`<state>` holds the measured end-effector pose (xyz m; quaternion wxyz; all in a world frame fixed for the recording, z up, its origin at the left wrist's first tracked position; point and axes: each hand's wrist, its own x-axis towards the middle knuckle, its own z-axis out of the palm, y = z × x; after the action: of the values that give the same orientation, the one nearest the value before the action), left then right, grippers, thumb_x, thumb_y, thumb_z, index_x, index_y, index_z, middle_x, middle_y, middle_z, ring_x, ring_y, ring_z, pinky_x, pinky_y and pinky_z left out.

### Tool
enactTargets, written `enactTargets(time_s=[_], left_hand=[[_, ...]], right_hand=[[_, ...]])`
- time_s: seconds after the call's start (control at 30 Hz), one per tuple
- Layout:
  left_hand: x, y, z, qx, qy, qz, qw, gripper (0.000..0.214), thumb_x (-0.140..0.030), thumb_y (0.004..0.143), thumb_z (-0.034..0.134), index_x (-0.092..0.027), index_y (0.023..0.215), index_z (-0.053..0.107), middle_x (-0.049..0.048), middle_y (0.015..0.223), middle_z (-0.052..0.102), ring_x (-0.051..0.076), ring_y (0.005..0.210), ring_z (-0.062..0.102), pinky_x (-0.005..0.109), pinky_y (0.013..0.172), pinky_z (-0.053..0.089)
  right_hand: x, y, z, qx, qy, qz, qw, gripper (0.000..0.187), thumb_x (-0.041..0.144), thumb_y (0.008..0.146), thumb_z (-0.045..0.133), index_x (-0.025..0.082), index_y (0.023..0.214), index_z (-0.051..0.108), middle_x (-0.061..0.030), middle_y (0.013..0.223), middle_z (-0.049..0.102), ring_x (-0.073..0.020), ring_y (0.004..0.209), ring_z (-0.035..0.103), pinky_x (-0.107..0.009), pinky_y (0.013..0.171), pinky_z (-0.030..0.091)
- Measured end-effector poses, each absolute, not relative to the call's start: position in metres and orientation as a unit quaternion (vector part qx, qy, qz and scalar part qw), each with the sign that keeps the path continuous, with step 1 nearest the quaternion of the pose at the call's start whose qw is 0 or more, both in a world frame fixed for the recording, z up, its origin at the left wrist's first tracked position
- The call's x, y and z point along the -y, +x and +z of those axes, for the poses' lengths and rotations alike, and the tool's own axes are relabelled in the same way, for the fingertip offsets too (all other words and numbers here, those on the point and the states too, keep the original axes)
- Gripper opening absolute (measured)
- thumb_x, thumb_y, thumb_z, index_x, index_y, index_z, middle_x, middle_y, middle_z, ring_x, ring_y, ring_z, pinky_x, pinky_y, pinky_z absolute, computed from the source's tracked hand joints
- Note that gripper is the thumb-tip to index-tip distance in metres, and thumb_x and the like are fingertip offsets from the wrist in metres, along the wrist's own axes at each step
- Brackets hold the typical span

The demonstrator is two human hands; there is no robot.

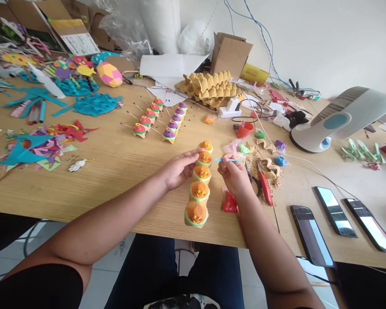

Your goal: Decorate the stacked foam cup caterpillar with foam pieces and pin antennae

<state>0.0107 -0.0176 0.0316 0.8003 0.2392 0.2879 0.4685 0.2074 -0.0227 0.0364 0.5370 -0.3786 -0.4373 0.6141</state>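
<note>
An egg-carton strip (200,189) with several orange-topped cups, yellow smiles and pale green rims reaches over the table's front edge. My left hand (182,168) grips its far part from the left, thumb and fingers against the side. Just right of the strip, my right hand (235,174) is closed in a pinch on a thin light-blue stick tool (219,159), its tip pointing left toward the cups and apart from them. Beyond my hands stand a red-and-green strip (149,112) and a purple strip (175,124), both with thin sticks poking out of their sides.
On the right lie a red-handled cutter (265,189), scissors (254,182), a red clay packet (229,201) and several phones (312,234). A white fan (328,124) stands behind them. Paper scraps (48,143) cover the left; egg cartons (209,88) are stacked at the back.
</note>
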Motion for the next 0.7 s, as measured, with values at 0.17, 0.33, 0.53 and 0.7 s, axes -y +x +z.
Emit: enactTargets(time_s=[0.17, 0.33, 0.53, 0.7], left_hand=[[0.0186, 0.0119, 0.0375, -0.306, 0.237, 0.467, 0.795, 0.032, -0.006, 0.090, 0.056, -0.015, 0.118, 0.070, 0.0091, 0.105, 0.077, 0.016, 0.085, 0.074, 0.024, 0.071, 0.059], [0.0198, 0.0141, 0.0360, -0.310, 0.237, 0.461, 0.797, 0.033, -0.003, 0.091, 0.054, -0.014, 0.117, 0.071, 0.0108, 0.106, 0.077, 0.014, 0.083, 0.074, 0.021, 0.069, 0.059], [0.0210, 0.0146, 0.0328, -0.312, 0.249, 0.449, 0.799, 0.034, -0.004, 0.091, 0.055, -0.015, 0.118, 0.072, 0.0104, 0.108, 0.077, 0.012, 0.083, 0.074, 0.019, 0.069, 0.059], [0.0218, 0.0157, 0.0333, -0.322, 0.257, 0.447, 0.794, 0.033, -0.004, 0.090, 0.057, -0.016, 0.117, 0.072, 0.0101, 0.110, 0.076, 0.014, 0.086, 0.074, 0.020, 0.072, 0.060]], right_hand=[[0.0288, 0.2050, 0.0388, 0.525, -0.426, 0.501, 0.540, 0.026, 0.045, 0.081, 0.075, 0.023, 0.079, 0.060, 0.0029, 0.067, 0.047, -0.0120, 0.062, 0.038, -0.028, 0.059, 0.030], [0.0330, 0.2021, 0.0400, 0.613, -0.458, 0.421, 0.487, 0.023, 0.043, 0.087, 0.069, 0.022, 0.081, 0.062, 0.0010, 0.070, 0.053, -0.0126, 0.062, 0.040, -0.029, 0.058, 0.031], [0.0330, 0.2003, 0.0412, 0.684, -0.474, 0.312, 0.459, 0.016, 0.034, 0.088, 0.066, 0.021, 0.079, 0.062, 0.0008, 0.070, 0.057, -0.0121, 0.060, 0.043, -0.028, 0.059, 0.036], [0.0315, 0.2006, 0.0391, 0.710, -0.493, 0.230, 0.447, 0.014, 0.031, 0.088, 0.065, 0.020, 0.080, 0.063, 0.0005, 0.069, 0.058, -0.0126, 0.062, 0.047, -0.028, 0.061, 0.039]])
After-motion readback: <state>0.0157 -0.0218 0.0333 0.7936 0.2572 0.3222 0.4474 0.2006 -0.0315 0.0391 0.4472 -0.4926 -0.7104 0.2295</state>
